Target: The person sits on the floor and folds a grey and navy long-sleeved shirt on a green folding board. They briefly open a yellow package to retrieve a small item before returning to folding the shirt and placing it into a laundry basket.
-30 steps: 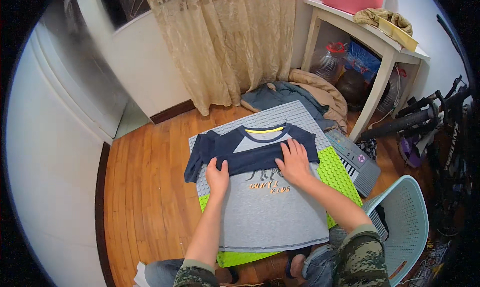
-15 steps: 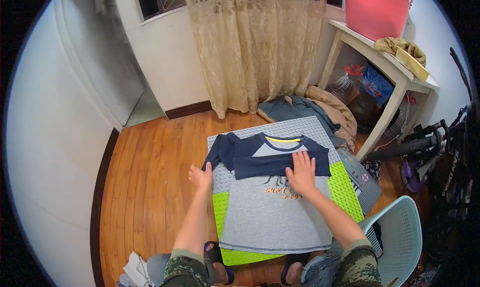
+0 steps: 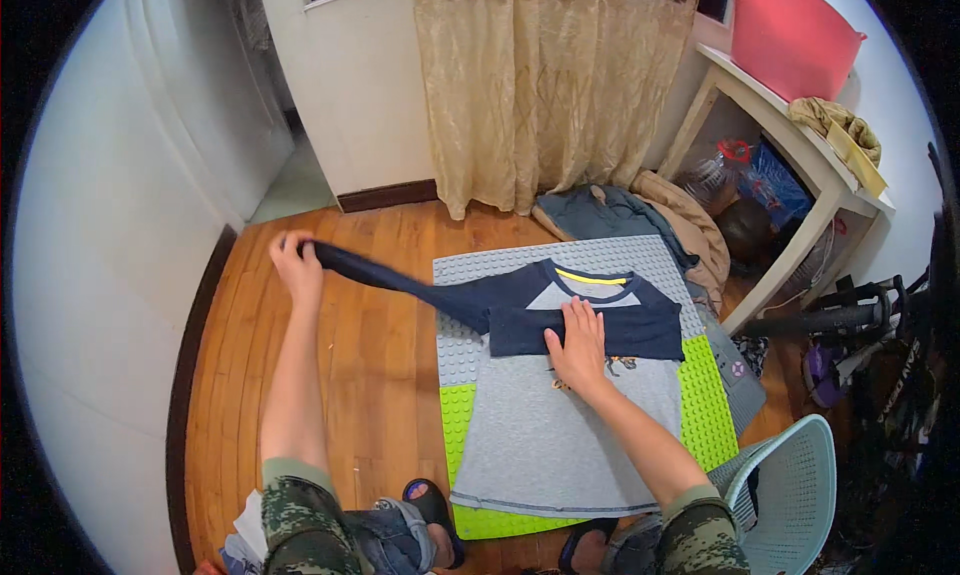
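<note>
A grey long-sleeved shirt [image 3: 560, 445] with navy sleeves lies flat, collar away from me, on a table topped with studded grey and green plates [image 3: 459, 415]. Its right sleeve [image 3: 645, 332] is folded across the chest. My right hand [image 3: 580, 345] rests flat on that folded sleeve, fingers extended. Out to the left, past the table's edge, my left hand [image 3: 297, 259] grips the cuff end of the left sleeve [image 3: 390, 277], which stretches taut and raised from the shoulder.
A light blue laundry basket [image 3: 790, 485] stands at the near right. Beyond the table lie bundled blankets [image 3: 625, 215], below a beige curtain [image 3: 560, 95]. A white side table [image 3: 775, 105] at the far right bears a pink tub [image 3: 790, 35]. Wooden floor [image 3: 370, 345] extends left.
My left hand has taken the left sleeve's end outward to the left, straightening it. My right hand has shifted slightly over the folded sleeve. The view has turned a little.
</note>
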A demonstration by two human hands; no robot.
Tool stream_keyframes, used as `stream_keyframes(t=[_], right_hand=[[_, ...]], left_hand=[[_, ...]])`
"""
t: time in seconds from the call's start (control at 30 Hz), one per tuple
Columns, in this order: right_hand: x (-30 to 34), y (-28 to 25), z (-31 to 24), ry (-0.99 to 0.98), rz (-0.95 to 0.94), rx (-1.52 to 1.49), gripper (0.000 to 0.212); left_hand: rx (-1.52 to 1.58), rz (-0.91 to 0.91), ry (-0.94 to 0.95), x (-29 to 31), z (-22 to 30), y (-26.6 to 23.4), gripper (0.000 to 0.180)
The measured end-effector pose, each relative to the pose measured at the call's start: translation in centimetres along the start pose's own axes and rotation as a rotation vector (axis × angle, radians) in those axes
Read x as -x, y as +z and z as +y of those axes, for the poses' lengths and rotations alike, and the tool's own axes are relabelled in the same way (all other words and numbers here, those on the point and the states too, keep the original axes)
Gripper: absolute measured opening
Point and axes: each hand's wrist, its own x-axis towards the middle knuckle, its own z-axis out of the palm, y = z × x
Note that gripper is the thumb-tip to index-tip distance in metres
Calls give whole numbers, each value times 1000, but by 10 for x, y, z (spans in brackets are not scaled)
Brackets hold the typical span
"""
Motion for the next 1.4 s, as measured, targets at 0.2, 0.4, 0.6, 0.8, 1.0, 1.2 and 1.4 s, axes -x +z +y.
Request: stream_keyframes(t=[0.2,0.4,0.6,0.8,1.0,1.2,1.4], right_hand=[[-49,-28,-61,-197,120,-378,62],[-107,-60,-131,-76,269,-816,40],[-106,-65,-78,693,398,-1531,16],[-74,-92,-55,730,277,-1698,24],[-39,-95,32,1028,529,-1491,28],[-13,-70,126,1190,310,-1300,23],[-18,-66,129,797,251,-1038,20]], left_hand=[[274,37,335,-48,133,-9,16],[497,-148,984,-12,260,-15,25],[748,-169,666,96,281,-10,27],[252,-748,82,174,244,38,23],[51,-550,191,208,207,62,34],[-39,-831,75,207,216,61,40],[-54,-700,113,204,213,62,40]])
